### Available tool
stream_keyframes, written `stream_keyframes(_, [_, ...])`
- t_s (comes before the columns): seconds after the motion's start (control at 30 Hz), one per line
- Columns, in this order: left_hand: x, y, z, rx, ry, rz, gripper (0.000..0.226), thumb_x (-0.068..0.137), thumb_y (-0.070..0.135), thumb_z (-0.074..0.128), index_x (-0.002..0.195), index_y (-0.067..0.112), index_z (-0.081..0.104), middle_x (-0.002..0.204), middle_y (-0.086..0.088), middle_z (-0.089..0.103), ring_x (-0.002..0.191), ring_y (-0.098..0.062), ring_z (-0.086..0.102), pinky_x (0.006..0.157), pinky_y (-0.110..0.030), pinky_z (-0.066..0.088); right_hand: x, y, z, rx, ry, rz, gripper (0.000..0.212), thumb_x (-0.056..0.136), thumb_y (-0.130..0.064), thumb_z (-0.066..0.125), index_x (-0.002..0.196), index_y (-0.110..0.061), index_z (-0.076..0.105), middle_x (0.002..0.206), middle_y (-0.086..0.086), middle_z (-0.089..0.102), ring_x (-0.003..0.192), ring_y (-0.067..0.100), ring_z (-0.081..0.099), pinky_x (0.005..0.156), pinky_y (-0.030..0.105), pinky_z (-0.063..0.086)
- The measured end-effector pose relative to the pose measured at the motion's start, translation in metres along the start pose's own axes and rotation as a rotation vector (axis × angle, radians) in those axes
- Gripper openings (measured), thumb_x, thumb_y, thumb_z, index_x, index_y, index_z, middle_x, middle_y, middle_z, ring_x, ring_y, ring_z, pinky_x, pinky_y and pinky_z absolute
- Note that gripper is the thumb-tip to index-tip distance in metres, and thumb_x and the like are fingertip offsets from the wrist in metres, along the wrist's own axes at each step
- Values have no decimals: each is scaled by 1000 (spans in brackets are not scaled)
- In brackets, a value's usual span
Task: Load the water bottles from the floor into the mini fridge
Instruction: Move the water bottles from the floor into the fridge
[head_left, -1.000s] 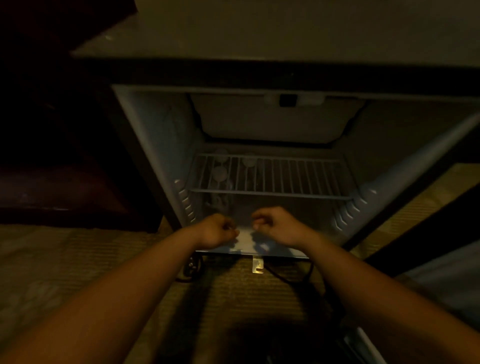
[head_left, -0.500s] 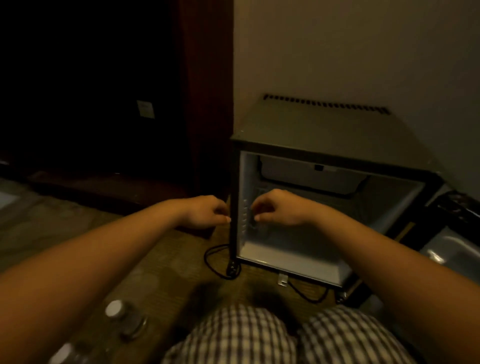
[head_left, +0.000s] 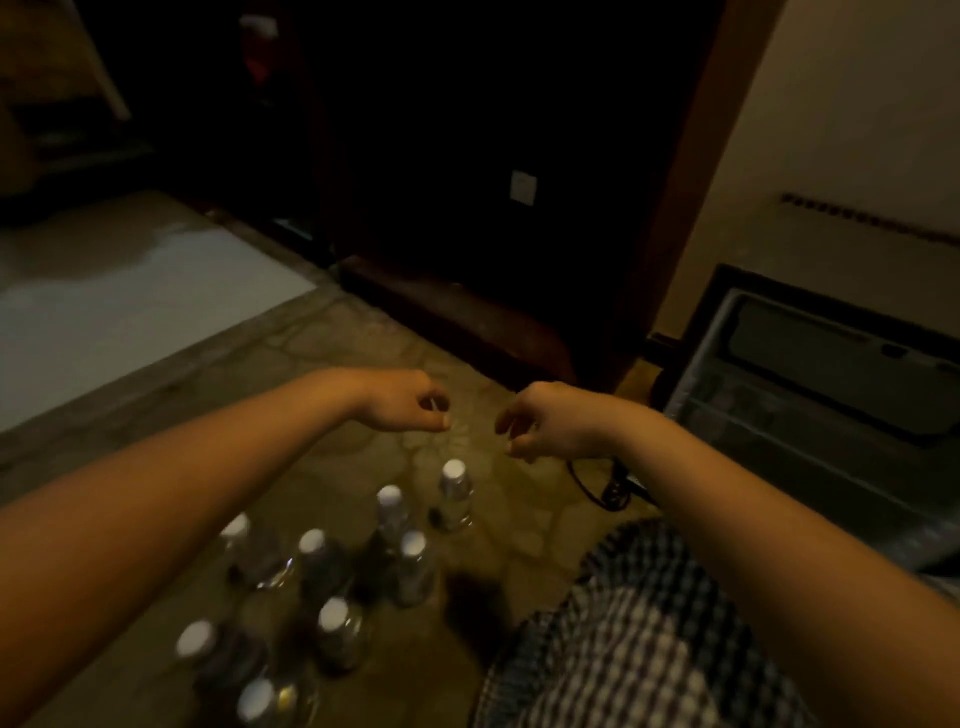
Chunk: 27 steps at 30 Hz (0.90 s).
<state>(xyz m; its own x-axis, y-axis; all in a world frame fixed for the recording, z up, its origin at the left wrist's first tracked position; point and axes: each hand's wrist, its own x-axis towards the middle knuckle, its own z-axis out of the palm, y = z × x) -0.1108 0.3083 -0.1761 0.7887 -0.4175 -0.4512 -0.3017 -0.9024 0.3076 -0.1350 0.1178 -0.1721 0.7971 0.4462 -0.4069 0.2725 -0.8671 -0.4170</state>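
Bottles (head_left: 410, 566) of clear plastic with round white caps stand clustered upright on the mottled floor (head_left: 363, 338), lower centre, easy to pick from above. My left hand (head_left: 410, 402) and right hand (head_left: 545, 421) hover over them, fingers loosely curled, holding nothing. Boxy grey mini fridge (head_left: 857, 249) gapes open, right edge.

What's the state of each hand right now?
Left hand: open, fingers loosely curled, holding nothing.
Right hand: open, fingers loosely curled, holding nothing.
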Motion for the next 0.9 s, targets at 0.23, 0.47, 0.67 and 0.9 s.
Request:
stream_keyframes(0.23, [-46, -82, 77, -221, -94, -140, 35, 93, 20, 50, 124, 5, 52, 119, -11, 60, 100, -16, 54, 89, -28, 43, 50, -68, 94, 19, -148, -104, 41, 89, -19, 58, 130, -15, 50, 125, 7, 59, 111, 22, 58, 89, 31, 46])
stream_keyframes(0.47, [-72, -121, 191, -469, -88, -281, 33, 91, 25, 52, 123, 16, 52, 120, -5, 57, 111, -18, 55, 101, -37, 44, 79, -89, 184, 26, -269, -75, 30, 89, -14, 56, 119, -14, 56, 115, 7, 59, 95, 16, 55, 78, 28, 45])
stream_keyframes(0.67, [-65, -115, 254, -720, 12, -367, 48, 86, 12, 58, 132, 15, 43, 136, -6, 48, 128, -19, 44, 107, -31, 34, 91, -72, 222, 115, -250, 33, 27, 87, -17, 58, 114, -17, 57, 110, 4, 60, 99, 19, 59, 89, 36, 51])
stream_keyframes(0.9, [-52, -115, 282, -947, 58, -476, 48, 83, -1, 60, 129, 2, 47, 130, -18, 54, 125, -32, 49, 103, -32, 38, 102, -81, 263, 115, -306, 79, 36, 85, -23, 62, 120, -16, 55, 120, 7, 59, 111, 23, 56, 98, 42, 47])
